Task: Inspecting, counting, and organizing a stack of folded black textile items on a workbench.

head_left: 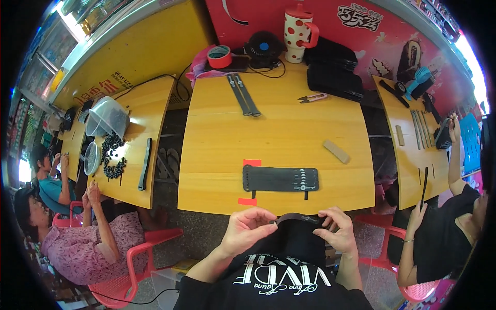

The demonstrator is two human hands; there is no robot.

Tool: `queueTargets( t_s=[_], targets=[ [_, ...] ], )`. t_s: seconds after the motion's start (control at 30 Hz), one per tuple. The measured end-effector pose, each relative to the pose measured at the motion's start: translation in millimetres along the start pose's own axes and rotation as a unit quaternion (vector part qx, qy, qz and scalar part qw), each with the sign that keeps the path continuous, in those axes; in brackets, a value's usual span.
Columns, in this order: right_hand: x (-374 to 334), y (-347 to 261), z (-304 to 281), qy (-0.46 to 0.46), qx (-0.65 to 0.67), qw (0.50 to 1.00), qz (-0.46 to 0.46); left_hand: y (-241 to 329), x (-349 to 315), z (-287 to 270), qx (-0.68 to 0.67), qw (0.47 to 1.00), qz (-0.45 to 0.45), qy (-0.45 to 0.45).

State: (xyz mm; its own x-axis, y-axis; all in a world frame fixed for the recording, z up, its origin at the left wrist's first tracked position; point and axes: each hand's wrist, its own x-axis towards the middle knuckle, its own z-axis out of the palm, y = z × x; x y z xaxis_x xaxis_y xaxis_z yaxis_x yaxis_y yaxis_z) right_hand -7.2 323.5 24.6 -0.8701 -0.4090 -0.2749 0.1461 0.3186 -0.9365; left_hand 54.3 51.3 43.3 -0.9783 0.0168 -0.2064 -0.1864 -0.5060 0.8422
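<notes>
A dark grey strap (297, 217) is held in front of my black shirt, just below the table's near edge. Its left end is pinched between the thumb and fingers of my left hand (247, 230). The fingers of my right hand (338, 230) curl about its other end, partly hiding it; the strap bows between them. Beyond my hands, several matching straps (274, 179) lie close together in a flat row on the table, with pale printed marks toward their right side. Pieces of red tape (252, 163) are stuck by the row's left end.
On the wooden table (217, 150) lie two more straps (242, 95), snips (313, 98) and a tan block (336, 151). Along its back stand a tape roll (219, 57), fan (263, 47), spotted tumbler (298, 36) and black stacks (335, 80). People sit at tables on both sides.
</notes>
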Motion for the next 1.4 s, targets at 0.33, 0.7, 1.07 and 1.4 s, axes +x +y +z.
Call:
queueTargets(
  t_s=[0.33, 0.7, 1.07, 1.4],
  targets=[
    [15.1, -1.0, 6.3, -0.215, -0.1, 0.944, -0.228, 49.8, -11.7, 10.1, 0.213, 0.956, 0.166, -0.117],
    [2.5, -9.8, -3.6, 0.004, -0.054, 0.986, -0.157, 30.4, -16.0, -11.9, 0.157, 0.982, 0.094, 0.04],
    [34.5, -33.6, 11.4, -0.084, -0.318, 0.861, -0.388, 39.9, 3.0, 27.5, 0.314, 0.854, 0.203, -0.361],
    [-29.1, 0.6, -75.7, -0.015, -0.11, 0.975, -0.19, 25.7, 22.1, 61.3, 0.29, 0.895, 0.236, -0.244]
  ],
)
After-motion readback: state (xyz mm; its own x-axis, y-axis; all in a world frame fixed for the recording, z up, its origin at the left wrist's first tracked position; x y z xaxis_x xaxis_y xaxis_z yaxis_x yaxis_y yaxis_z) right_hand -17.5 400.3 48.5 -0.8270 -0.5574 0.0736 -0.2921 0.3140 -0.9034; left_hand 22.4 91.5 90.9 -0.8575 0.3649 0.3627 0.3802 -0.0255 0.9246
